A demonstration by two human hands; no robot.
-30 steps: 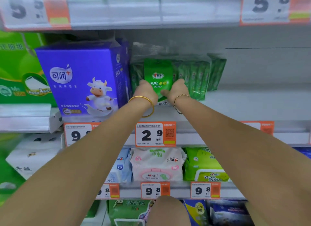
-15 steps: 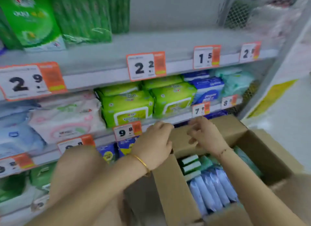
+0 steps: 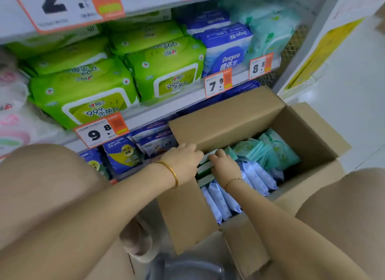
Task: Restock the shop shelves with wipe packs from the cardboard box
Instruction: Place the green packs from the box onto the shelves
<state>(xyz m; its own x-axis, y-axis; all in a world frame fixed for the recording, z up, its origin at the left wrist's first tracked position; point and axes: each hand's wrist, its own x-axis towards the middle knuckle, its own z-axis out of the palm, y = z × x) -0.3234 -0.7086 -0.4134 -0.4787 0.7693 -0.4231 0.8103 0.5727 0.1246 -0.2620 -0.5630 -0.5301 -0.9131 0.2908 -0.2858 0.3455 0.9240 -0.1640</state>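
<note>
fingertips of left hand [image 3: 183, 163] and right hand [image 3: 226, 168] hide among green wipe packs [image 3: 205, 169], grip unclear

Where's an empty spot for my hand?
Bare floor lies right of the box. Inside, a small dip sits between blue packs and right wall. Green packs cram the shelf; left hand and right hand crowd the box's left corner.

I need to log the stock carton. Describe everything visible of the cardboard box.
The cardboard box is plain brown, open on top, flaps spread outward, the far flap raised against the shelf rail. It sits low between the person's knees. Inside, pale blue packs stand on edge in rows, teal packs fill the right end, green-and-white packs the left. The left hand and right hand reach in onto those; their grip is unclear.
</note>
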